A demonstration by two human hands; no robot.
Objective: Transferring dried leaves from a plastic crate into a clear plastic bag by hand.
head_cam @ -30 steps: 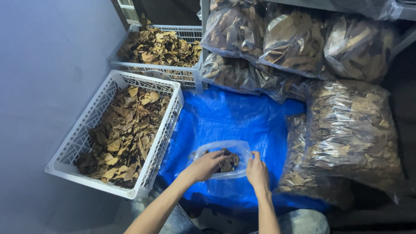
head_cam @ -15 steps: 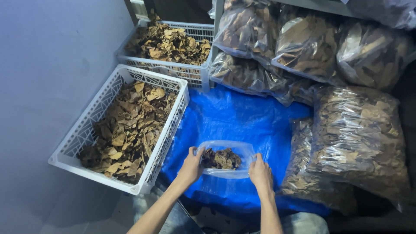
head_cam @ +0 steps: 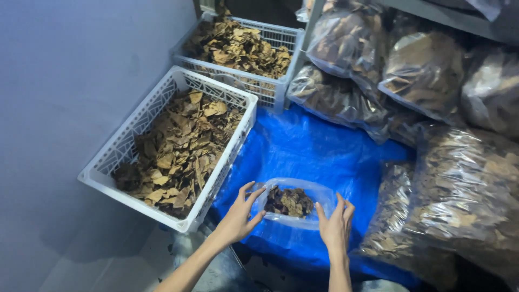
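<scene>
A small clear plastic bag point(head_cam: 303, 190) with dark dried leaves inside rests on a blue tarp point(head_cam: 319, 151). My left hand point(head_cam: 239, 215) is at the bag's left side, fingers spread, its fingertips touching the bag's rim. At the bag's right side is my right hand point(head_cam: 335, 223), fingers spread and pointing up, close to the plastic or touching it. Neither hand is closed around the bag.
A white plastic crate point(head_cam: 162, 103) of dried brown leaves stands to the left, and a second crate point(head_cam: 270, 38) of leaves behind it. Large clear sacks point(head_cam: 465, 184) of leaves are piled at the right and back. A grey wall point(head_cam: 65, 81) runs along the left.
Both hands have loosened from the bag's rim and now have the fingers spread. The view has shifted slightly; the bag stays on the tarp.
</scene>
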